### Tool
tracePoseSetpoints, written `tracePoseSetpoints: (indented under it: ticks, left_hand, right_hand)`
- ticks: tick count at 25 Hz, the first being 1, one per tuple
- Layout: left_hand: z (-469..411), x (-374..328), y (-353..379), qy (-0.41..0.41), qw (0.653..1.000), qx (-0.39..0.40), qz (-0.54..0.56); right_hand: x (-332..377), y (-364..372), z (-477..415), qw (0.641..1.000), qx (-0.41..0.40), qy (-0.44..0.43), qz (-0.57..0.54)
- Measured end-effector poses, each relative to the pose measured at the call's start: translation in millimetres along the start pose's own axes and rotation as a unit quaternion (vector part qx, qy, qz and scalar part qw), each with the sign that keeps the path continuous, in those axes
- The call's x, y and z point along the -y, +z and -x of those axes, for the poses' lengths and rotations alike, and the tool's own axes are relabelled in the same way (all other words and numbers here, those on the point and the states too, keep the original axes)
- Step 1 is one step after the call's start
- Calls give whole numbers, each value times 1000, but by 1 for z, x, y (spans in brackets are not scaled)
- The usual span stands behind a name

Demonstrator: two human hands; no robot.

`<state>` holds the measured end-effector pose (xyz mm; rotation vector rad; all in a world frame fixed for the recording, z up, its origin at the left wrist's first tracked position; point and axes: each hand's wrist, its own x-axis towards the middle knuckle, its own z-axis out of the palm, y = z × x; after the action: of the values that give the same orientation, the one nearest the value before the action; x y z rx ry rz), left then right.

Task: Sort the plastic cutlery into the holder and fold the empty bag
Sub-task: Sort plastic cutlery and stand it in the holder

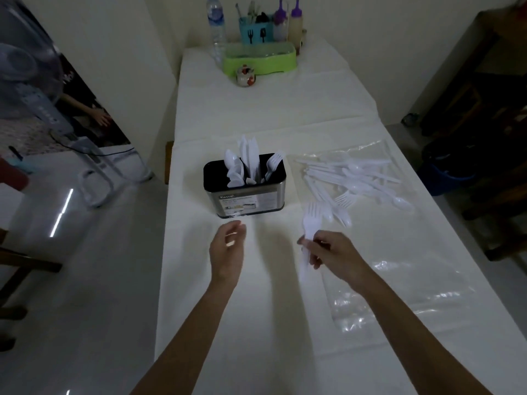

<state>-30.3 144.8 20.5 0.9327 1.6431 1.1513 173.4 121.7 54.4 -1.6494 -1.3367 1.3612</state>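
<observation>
On the white table [256, 323], smack in the middle, the holder [244, 195] already has some spoons [233, 169] in its left slot, knives [249, 155] in the middle and forks [272, 163] on the right, so I'd say the sorting is partly done. A big pile [353, 181] is still lying to the right, on or in the clear bag [399, 280] (can't tell which), and the bag isn't folded. The right hand [330, 249] pinches a fork [309, 220] near the holder. The left hand [228, 248] is loose, with nothing in it. The holder's label [242, 202] reads "Kassa", and the rest is too blurry.
</observation>
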Motion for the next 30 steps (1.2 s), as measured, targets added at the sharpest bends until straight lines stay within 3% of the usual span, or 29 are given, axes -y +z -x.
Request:
tracePoseSetpoints:
  ticks: [3,9,13,16,21,24,27,30]
  left_hand:
    - [-36,-13,-18,-21,992,-119,42]
    - [-100,-54,-6,4,998,-70,-3]
    - [-117,-52,9,11,997,-81,-16]
    - [-120,-39,11,40,994,-102,-17]
    - [-125,-33,10,70,992,-105,-9]
    - [-124,-32,8,76,993,-93,-5]
    - [-124,-31,7,77,994,-81,-3]
    - [-123,-32,6,78,994,-78,-6]
  right_hand:
    - [42,-10,-41,994,-78,-65,-43]
    - [86,-9,-109,968,-172,-166,-81]
    - [75,3,-137,970,-170,-167,-40]
    - [61,9,-145,970,-145,-163,106]
    - [59,19,-152,924,-126,-135,336]
    - [65,19,-157,924,-112,-101,351]
    - [67,16,-160,936,-97,-123,316]
    - [63,16,-161,934,-132,-161,290]
